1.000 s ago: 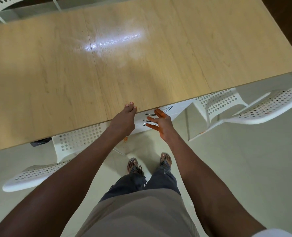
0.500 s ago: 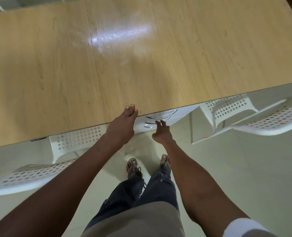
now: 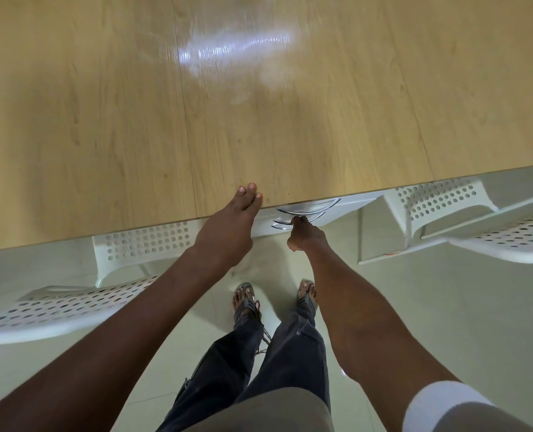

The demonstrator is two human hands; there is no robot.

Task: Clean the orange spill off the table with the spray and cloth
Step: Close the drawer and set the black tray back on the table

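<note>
Right hand (image 3: 305,236) now under table (image 3: 290,135)

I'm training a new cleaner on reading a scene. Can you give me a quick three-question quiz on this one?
1. Which hand rests with straight fingers on the table edge?
2. True or false: a spray bottle stands on the tabletop.
3. The right hand is at: A) a white chair; B) the chrome drawer handles; C) a cloth.

Key: 1. the left hand. 2. False, no bottle is in view. 3. B, though its grip is unclear.
</note>
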